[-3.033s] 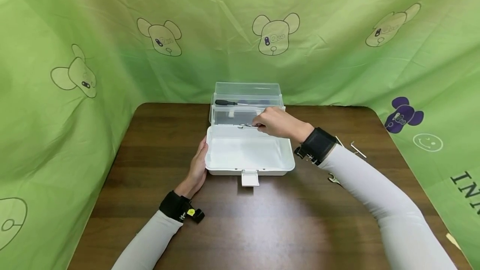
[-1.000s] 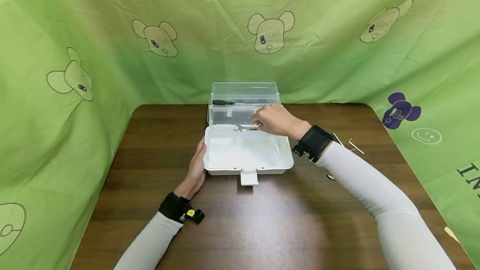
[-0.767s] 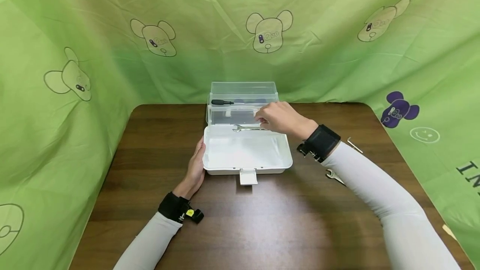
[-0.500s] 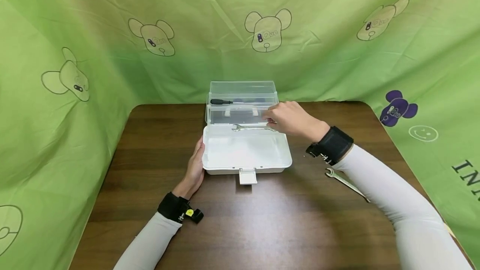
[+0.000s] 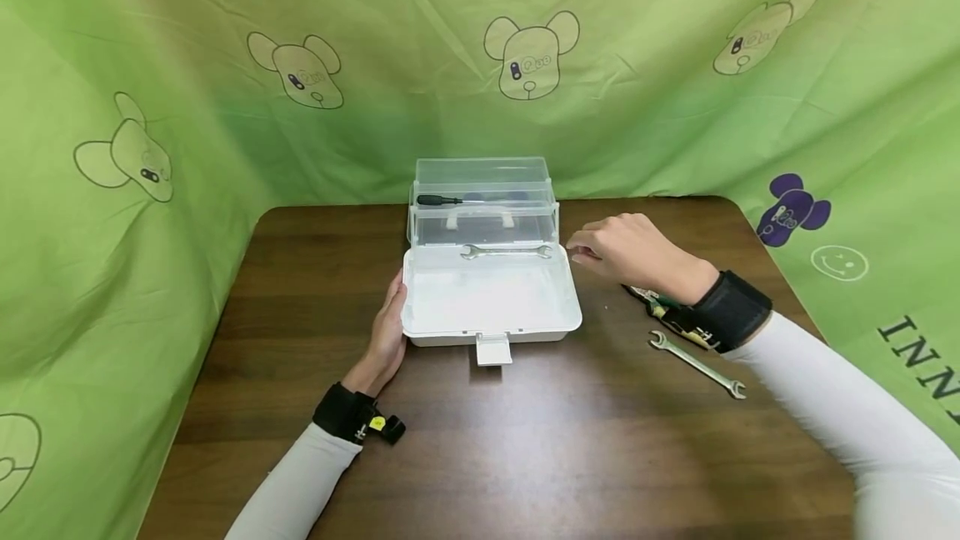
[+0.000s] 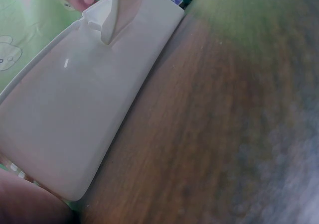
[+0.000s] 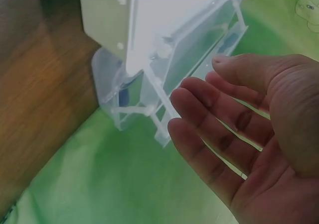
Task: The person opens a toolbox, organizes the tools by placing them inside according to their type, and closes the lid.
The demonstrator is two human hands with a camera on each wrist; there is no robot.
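A white toolbox stands open on the table, its clear tiered trays raised behind it. My left hand rests against the box's left side with its fingers extended; in the left wrist view only part of it shows. A double open-ended wrench lies along the back of the box. Just right of the box, my right hand is raised with nothing in it. Its loosely bent fingers show in the right wrist view. A black-handled screwdriver lies in an upper tray.
Another wrench lies on the table to the right. Behind it, a tool with green and yellow parts is partly hidden under my right wrist. The box's front latch hangs forward. Green cloth surrounds the table's back and sides.
My right hand has let go of the wrench, which now lies at the back of the box, and has moved right, off the box. The left hand stays at the box's side.
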